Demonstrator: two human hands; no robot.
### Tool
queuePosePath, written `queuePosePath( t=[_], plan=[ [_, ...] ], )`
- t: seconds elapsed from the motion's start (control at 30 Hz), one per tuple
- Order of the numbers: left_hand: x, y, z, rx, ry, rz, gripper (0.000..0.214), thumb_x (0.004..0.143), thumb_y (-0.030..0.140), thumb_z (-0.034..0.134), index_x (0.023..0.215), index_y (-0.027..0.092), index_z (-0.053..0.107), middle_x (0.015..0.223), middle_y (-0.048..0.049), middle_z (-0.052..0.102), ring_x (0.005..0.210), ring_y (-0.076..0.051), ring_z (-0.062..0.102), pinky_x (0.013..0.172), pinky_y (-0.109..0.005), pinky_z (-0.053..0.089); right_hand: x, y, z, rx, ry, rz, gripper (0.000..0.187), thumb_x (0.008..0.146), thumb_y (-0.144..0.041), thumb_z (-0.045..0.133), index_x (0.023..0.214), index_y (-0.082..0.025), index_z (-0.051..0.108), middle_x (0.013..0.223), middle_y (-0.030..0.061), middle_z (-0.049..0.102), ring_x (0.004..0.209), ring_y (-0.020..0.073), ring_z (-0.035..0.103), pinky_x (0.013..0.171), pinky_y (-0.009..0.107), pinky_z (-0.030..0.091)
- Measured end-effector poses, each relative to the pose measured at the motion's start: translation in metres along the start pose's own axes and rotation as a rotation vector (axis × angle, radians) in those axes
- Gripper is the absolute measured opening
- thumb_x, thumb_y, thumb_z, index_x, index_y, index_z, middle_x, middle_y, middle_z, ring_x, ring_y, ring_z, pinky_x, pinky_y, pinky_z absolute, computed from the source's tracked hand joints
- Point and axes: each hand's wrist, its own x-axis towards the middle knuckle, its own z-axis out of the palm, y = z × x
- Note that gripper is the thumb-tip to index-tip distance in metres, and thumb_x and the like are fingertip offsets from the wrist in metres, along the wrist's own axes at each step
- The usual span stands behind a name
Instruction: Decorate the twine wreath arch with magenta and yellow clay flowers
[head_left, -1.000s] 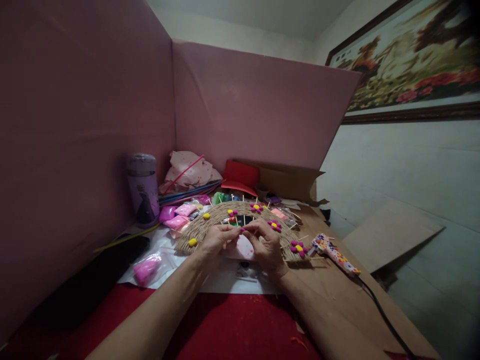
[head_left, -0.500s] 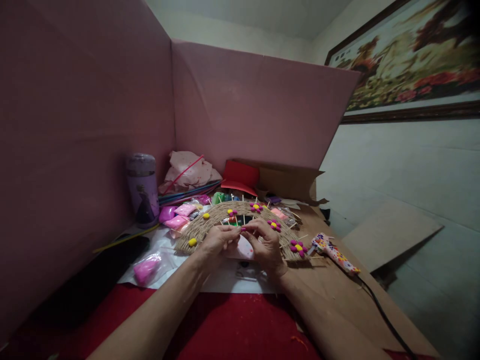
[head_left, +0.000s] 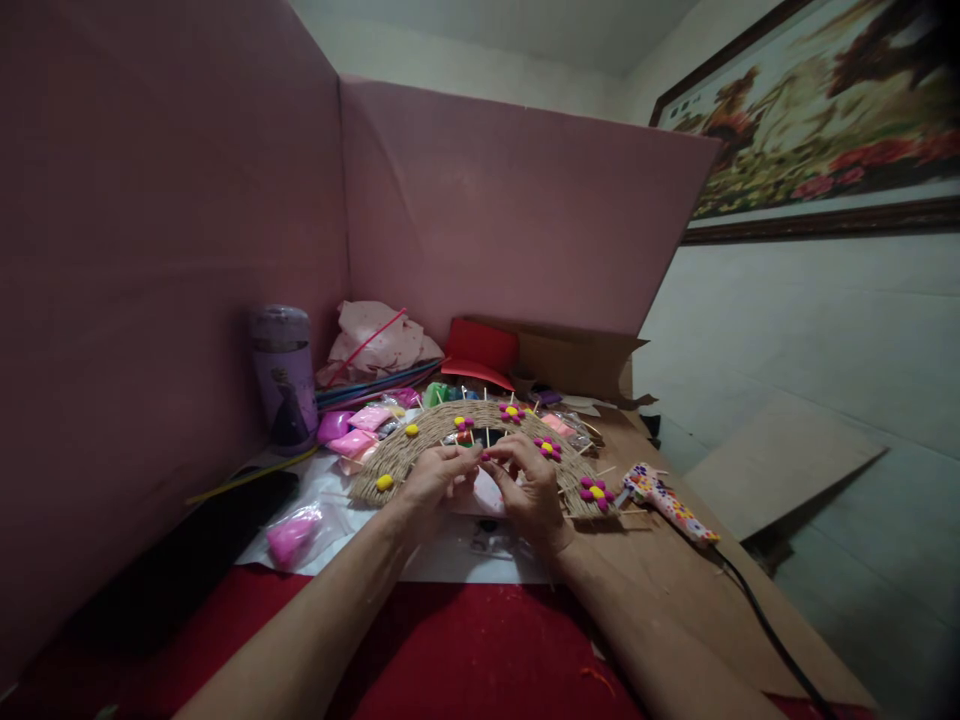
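Between the fingertips of both hands is a small piece of magenta clay (head_left: 486,457). My left hand (head_left: 439,478) pinches it from the left, and my right hand (head_left: 531,495) grips it with thumb and fingers from the right. Just beyond them lies a fan-shaped woven twine piece (head_left: 431,437) with thin sticks poking from its edges. Magenta clay flowers with yellow centres (head_left: 597,493) sit along its right side. Toward the left it bears plain yellow clay dots (head_left: 385,483). My hands partly cover its inner edge.
A patterned hot glue gun (head_left: 671,508) lies on cardboard at the right, its black cord running forward. Bagged pink clay (head_left: 292,540) rests on white paper at the left. Behind stand a purple tumbler (head_left: 283,385), more clay packets (head_left: 352,443) and a red item (head_left: 482,350). Pink panels (head_left: 517,210) enclose the back and left.
Both hands stay together at nearly the same spot, with slight finger movement around the magenta clay. The view has shifted very slightly; other things lie as before.
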Motion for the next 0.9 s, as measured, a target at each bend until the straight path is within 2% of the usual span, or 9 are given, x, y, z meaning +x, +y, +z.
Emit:
queuePosePath(
  t=[0.13,0.3,0.47,0.63,0.77,0.9],
  plan=[
    [0.0004,0.0002,-0.0006,0.001,-0.011,0.006,0.037,0.052,0.040,0.080,0.060,0.012,0.056,0.044,0.0062,0.039,0.040,-0.003,0.029,0.042,-0.022,0.013,-0.0007,0.0000,-0.0003,0.009,-0.016,0.002,0.006,0.083,-0.022,0.058,0.085,-0.020,0.063,0.081,0.0035,0.058,0.070,0.0147,0.053,0.057,0.026,0.042],
    [0.0013,-0.0005,-0.0010,0.003,0.006,0.009,0.040,0.054,0.043,0.078,0.053,0.014,0.051,0.044,0.0060,0.039,0.038,-0.003,0.028,0.042,-0.022,0.012,-0.0009,0.0006,0.0000,0.026,-0.004,-0.004,0.005,0.083,-0.022,0.058,0.082,-0.020,0.063,0.080,0.0033,0.058,0.071,0.0150,0.054,0.058,0.026,0.042],
    [0.0024,-0.0022,-0.0017,0.018,0.016,0.027,0.036,0.051,0.039,0.080,0.059,0.013,0.057,0.042,0.0064,0.040,0.038,-0.003,0.030,0.041,-0.021,0.013,-0.0009,0.0004,0.0002,0.007,-0.017,-0.002,0.004,0.083,-0.022,0.058,0.083,-0.020,0.062,0.079,0.0030,0.058,0.068,0.0144,0.053,0.057,0.026,0.041],
    [0.0004,-0.0007,0.0010,0.008,0.042,0.032,0.040,0.054,0.044,0.077,0.052,0.013,0.052,0.044,0.0054,0.041,0.038,-0.003,0.029,0.041,-0.021,0.014,-0.0011,0.0014,-0.0003,-0.005,-0.008,-0.001,0.005,0.083,-0.023,0.058,0.081,-0.020,0.061,0.078,0.0027,0.058,0.069,0.0146,0.052,0.058,0.026,0.041],
    [0.0010,-0.0011,0.0003,0.002,0.036,0.026,0.036,0.050,0.038,0.080,0.057,0.013,0.056,0.044,0.0059,0.042,0.039,-0.003,0.031,0.041,-0.021,0.015,-0.0009,0.0010,-0.0010,-0.002,-0.019,-0.001,0.004,0.083,-0.023,0.058,0.083,-0.020,0.061,0.078,0.0028,0.058,0.068,0.0145,0.052,0.057,0.026,0.041],
    [0.0028,-0.0034,-0.0022,0.002,0.028,0.021,0.038,0.054,0.043,0.078,0.054,0.013,0.054,0.043,0.0055,0.041,0.038,-0.003,0.029,0.041,-0.022,0.013,-0.0006,-0.0002,-0.0010,-0.002,-0.002,-0.002,0.005,0.084,-0.022,0.057,0.083,-0.020,0.062,0.078,0.0027,0.058,0.069,0.0147,0.053,0.058,0.027,0.042]
  ],
)
